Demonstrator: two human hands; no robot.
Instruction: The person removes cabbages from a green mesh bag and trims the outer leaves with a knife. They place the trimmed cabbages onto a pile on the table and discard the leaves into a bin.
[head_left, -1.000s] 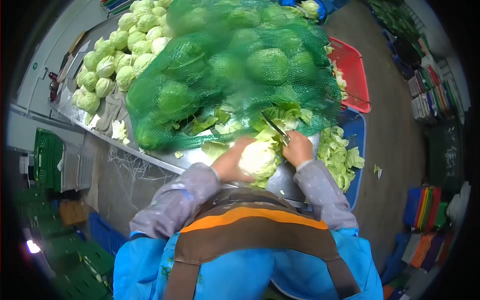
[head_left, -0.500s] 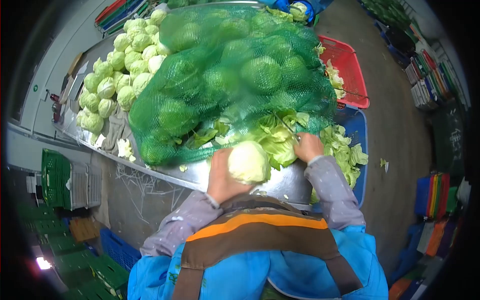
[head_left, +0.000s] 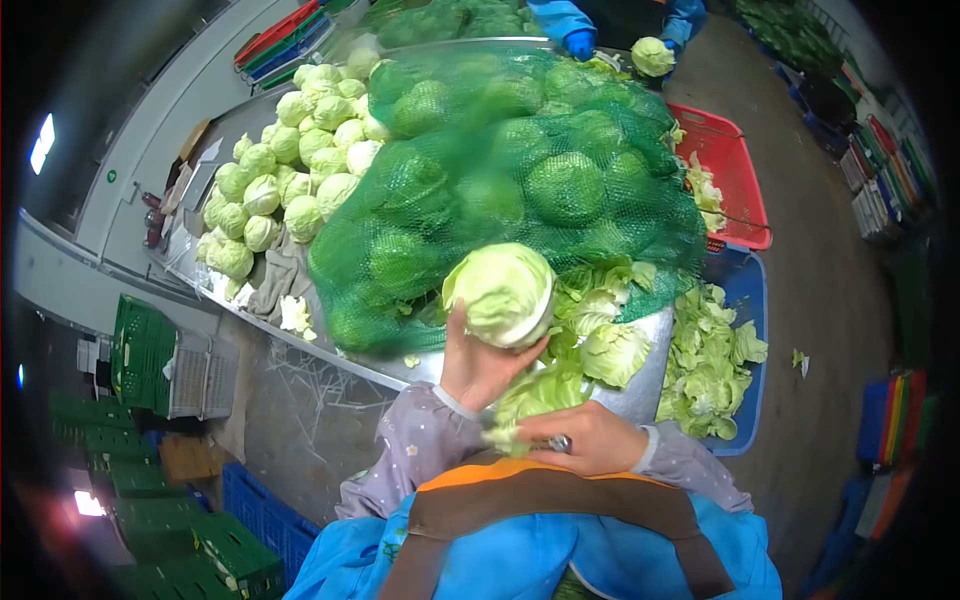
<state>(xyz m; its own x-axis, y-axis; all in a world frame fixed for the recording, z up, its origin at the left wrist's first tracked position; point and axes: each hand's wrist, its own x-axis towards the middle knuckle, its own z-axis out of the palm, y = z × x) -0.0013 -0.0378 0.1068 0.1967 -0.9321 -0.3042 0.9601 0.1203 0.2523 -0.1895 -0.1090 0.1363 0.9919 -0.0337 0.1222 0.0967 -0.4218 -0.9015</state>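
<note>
Pale-green cabbage (head_left: 503, 290) sits atop the left grip (head_left: 483, 368) — which clasps its underside.

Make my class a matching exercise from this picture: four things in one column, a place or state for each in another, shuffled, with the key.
Column one:
1. Left hand
2. Green bag
3. Blue tub
4. Grey cloth

Column two:
A. filled with loose leaves
B. beside piled cabbages
C. holding a cabbage head
D. see-through mesh

Pairs: 1-C, 2-D, 3-A, 4-B
</note>
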